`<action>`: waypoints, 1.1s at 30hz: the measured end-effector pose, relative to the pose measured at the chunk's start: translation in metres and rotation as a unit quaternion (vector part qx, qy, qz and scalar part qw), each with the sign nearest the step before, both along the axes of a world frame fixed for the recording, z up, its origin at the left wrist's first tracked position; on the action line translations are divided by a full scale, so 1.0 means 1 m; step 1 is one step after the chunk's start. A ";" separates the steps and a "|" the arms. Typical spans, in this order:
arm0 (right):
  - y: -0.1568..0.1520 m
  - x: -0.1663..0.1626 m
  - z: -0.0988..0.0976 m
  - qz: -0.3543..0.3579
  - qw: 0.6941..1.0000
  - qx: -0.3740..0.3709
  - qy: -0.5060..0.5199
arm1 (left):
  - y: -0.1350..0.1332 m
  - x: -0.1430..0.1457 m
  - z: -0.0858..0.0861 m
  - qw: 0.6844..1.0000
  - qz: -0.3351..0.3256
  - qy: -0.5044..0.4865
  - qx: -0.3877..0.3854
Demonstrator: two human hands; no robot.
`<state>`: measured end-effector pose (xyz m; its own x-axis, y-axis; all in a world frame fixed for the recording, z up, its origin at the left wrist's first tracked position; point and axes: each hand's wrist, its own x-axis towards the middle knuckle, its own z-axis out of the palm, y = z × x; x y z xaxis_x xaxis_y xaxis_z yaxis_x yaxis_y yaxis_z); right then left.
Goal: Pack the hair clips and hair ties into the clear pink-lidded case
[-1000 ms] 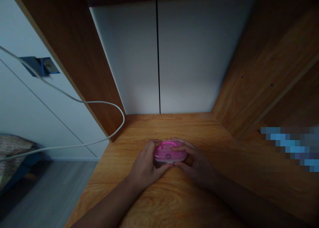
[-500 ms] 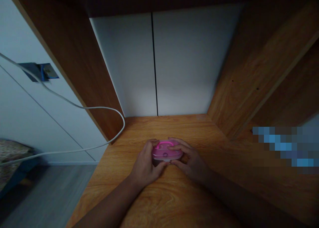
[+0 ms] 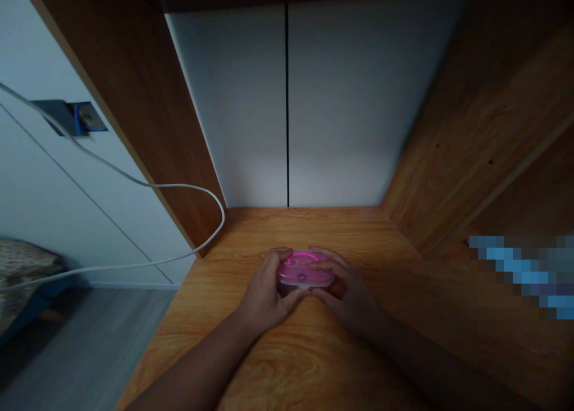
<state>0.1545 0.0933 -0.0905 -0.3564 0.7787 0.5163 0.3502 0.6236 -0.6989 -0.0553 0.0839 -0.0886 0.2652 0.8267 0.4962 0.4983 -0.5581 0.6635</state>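
View shifted slightly, both hands [image 3: 265, 294] clamped on pink-lidded box [image 3: 298, 273], wooden tabletop [image 3: 287, 363] beneath

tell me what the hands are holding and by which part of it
A pink-lidded container, held by its two ends: the left hand grips the left end, the right hand the right, with both thumbs at the near side.

Box [image 3: 301, 274] between left hand [image 3: 263, 294] and right hand [image 3: 354, 297], panel [image 3: 341, 112] behind; cable [image 3: 179, 185] leftward
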 end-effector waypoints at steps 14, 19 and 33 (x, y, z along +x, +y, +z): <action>0.042 0.067 0.006 -0.417 0.869 0.154 -0.218 | 0.012 -0.015 -0.012 0.994 0.105 0.012 0.004; 0.041 0.102 0.017 -0.528 0.746 0.174 -0.368 | 0.015 -0.023 -0.009 0.990 0.136 0.000 -0.037; 0.044 0.108 0.014 -0.440 0.831 0.245 -0.238 | 0.018 -0.039 -0.013 0.987 0.143 0.011 -0.078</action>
<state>0.2630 0.1376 -0.0765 -0.0144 0.5838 0.8118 0.9849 0.1482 -0.0891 -0.0947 0.1022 -0.1011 0.0180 0.9349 0.3546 0.6355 -0.2845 0.7178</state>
